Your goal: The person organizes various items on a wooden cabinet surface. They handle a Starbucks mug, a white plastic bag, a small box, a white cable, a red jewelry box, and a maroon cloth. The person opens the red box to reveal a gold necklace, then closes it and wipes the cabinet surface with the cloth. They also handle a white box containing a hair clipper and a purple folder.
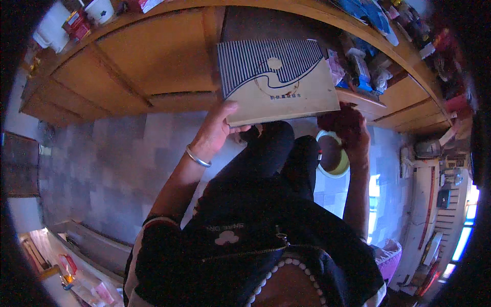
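A flat cardboard box [276, 84], cream with dark blue stripes, a wavy line and some printing, is tilted before me. My left hand [218, 130] grips its lower left corner, thumb on top and fingers underneath. At the lower right corner, my right hand [358, 128] is in deep shadow around a dark reddish, cloth-like bundle [332, 118]. Whether that hand also touches the box cannot be made out. Below it on the floor stands a pale round bucket [342, 167] with a yellowish inside, partly covered by my knee and arm.
A long wooden cabinet [180, 53] curves across the front. Its open compartment [249, 25] lies behind the box, with packets and small boxes [358, 69] at the right. More items line its top, including a white cup [99, 10]. A pink-edged seat [387, 259] is at my right.
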### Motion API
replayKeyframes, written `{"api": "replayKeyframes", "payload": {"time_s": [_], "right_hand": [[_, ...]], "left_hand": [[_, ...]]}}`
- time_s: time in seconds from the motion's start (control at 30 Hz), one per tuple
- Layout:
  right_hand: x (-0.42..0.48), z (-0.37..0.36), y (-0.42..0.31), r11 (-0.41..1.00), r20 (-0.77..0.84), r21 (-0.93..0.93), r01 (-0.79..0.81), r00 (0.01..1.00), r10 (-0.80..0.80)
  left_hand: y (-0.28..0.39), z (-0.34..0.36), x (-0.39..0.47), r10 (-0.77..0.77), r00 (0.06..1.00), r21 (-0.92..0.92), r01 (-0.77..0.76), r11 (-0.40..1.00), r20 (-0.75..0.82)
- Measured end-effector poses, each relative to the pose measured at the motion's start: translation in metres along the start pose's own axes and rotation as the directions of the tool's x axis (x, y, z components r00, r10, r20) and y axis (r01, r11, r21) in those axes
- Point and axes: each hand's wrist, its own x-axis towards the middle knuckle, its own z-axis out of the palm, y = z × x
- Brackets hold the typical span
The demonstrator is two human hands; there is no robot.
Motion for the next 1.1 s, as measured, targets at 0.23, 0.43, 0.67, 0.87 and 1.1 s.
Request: {"api": "replayKeyframes", "payload": {"time_s": [0.23, 0.43, 0.67, 0.87, 1.1], "right_hand": [[-0.006, 0.008, -0.048, 0.96, -0.151, 0.05, 0.276, 0.952, -0.266], [0.059, 0.072, -0.062, 0.756, -0.029, -0.594, 0.273, 0.933, -0.36], [0.112, 0.16, -0.041, 0.094, 0.668, -0.736, 0.67, 0.742, -0.058], [0.092, 0.181, -0.029, -0.018, 0.649, -0.715, 0.698, 0.674, 0.352], [0.062, 0.211, -0.018, 0.213, 0.593, -0.794, 0.57, 0.647, 0.478]], "left_hand": [[-0.004, 0.017, -0.002, 0.272, 0.962, 0.326, -0.257, 0.91, -0.002], [-0.032, 0.032, -0.014, 0.15, 0.986, 0.344, -0.168, 0.924, 0.08], [-0.041, 0.045, -0.033, -0.013, 0.992, 0.4, -0.039, 0.915, 0.127], [-0.055, 0.037, -0.03, -0.017, 0.985, 0.338, -0.042, 0.94, 0.171], [-0.057, 0.031, -0.03, -0.073, 0.979, 0.142, 0.047, 0.989, 0.189]]}}
